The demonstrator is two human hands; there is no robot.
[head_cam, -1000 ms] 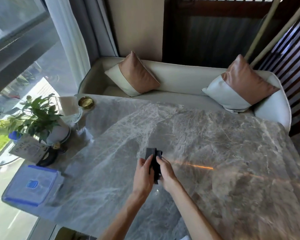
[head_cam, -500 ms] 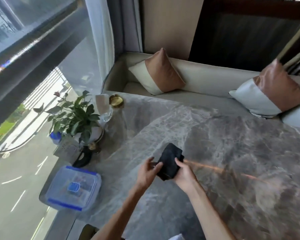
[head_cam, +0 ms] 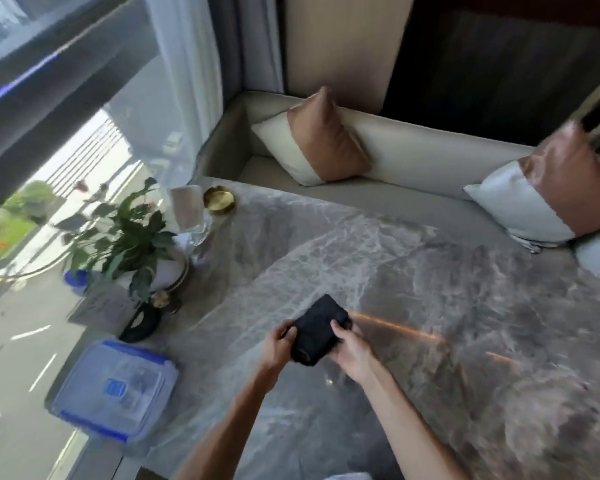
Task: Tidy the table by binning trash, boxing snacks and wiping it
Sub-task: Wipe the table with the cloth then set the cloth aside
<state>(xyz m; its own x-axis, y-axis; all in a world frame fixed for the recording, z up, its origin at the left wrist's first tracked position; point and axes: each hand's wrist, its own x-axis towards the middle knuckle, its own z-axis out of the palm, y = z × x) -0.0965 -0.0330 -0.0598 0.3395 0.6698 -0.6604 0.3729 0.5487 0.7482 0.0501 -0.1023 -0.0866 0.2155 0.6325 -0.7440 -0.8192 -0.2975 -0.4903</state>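
The head view looks down on a grey marble table [head_cam: 413, 271] veined in white, with a thin orange streak of light crossing it to the right of the hands. Beyond its far edge runs a cream bench sofa [head_cam: 413, 150] carrying 2 cushions, each part tan and part white: one [head_cam: 312, 140] near the far left corner, the other [head_cam: 541, 195] at the right. A large window [head_cam: 49, 98] with a sheer curtain [head_cam: 187, 64] fills the left side, a street showing below.

Along the table's left edge stand a leafy potted plant [head_cam: 125, 233] in a white pot, a gold round dish [head_cam: 219, 199] at the far corner, and a clear glass [head_cam: 196, 220] just beside the dish. Near the front left corner sits a clear plastic box [head_cam: 115, 389], its blue-trimmed lid shut; the contents are too blurred to make out.

Above the middle of the table, the left hand [head_cam: 278, 348] and the right hand [head_cam: 352, 348] both grip a folded black cloth [head_cam: 317, 332], fingers curled over its 2 sides. Whether the cloth touches the marble cannot be told.
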